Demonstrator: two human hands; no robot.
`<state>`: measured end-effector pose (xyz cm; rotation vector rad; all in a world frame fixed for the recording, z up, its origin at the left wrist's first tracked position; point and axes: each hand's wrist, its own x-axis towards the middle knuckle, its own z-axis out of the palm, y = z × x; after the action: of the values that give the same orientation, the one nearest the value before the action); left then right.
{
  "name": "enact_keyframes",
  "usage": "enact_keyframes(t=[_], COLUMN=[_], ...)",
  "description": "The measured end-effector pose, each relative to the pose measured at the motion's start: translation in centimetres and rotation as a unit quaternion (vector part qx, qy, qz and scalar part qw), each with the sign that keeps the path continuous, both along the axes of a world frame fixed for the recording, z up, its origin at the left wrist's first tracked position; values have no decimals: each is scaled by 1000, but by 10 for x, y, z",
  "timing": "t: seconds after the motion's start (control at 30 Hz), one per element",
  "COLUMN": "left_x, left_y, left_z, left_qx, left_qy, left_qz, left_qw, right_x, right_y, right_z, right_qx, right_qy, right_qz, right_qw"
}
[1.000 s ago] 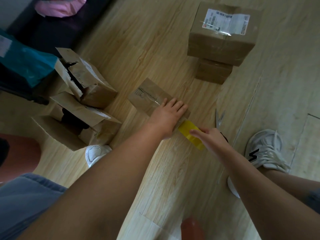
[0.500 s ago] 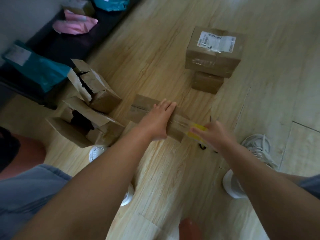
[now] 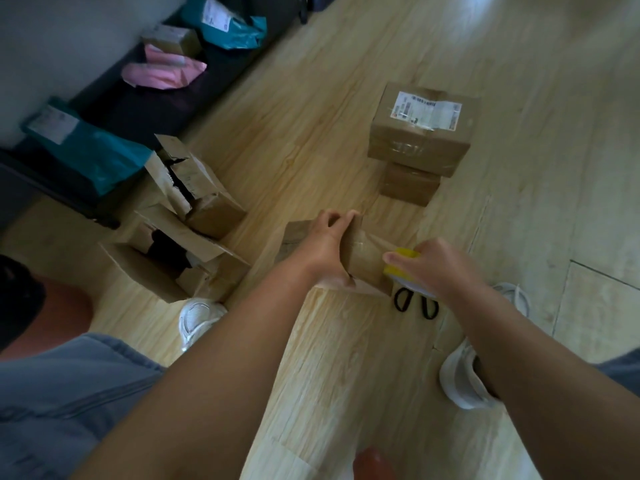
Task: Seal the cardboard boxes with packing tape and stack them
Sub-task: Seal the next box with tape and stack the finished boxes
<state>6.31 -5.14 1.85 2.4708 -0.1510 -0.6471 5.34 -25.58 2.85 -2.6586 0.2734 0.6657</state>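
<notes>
Left hand has a firm grip on the small cardboard box at dead centre, with the fingers hooked over its far edge and the thumb down at the near edge. Right hand, at three o'clock of the box, is curled round the yellow tape roll, one finger stretched toward the box's side. A clear strip of tape runs from roll to cardboard. The box looks tipped up on one edge off the wooden floor, though blur makes that hard to call.

Black-handled scissors lie at five o'clock of the box, just beneath the roll. At twelve o'clock, well apart, a labelled box sits on top of a smaller taped box. Out at nine o'clock, two open boxes with ragged flaps stand touching each other. Teal mailers and a pink bag lie at ten o'clock.
</notes>
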Motion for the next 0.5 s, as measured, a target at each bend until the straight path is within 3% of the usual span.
enact_keyframes(t=[0.37, 0.5], left_x=[-6, -14], left_y=[37, 37], left_z=[2, 11], left_qx=[-81, -9], left_qy=[32, -1], left_qz=[91, 45], left_qw=[992, 999], right_x=[24, 27], right_y=[54, 75], right_z=[41, 48], right_qx=[-102, -155], right_qy=[-43, -52], right_qz=[73, 117], right_qw=[991, 980])
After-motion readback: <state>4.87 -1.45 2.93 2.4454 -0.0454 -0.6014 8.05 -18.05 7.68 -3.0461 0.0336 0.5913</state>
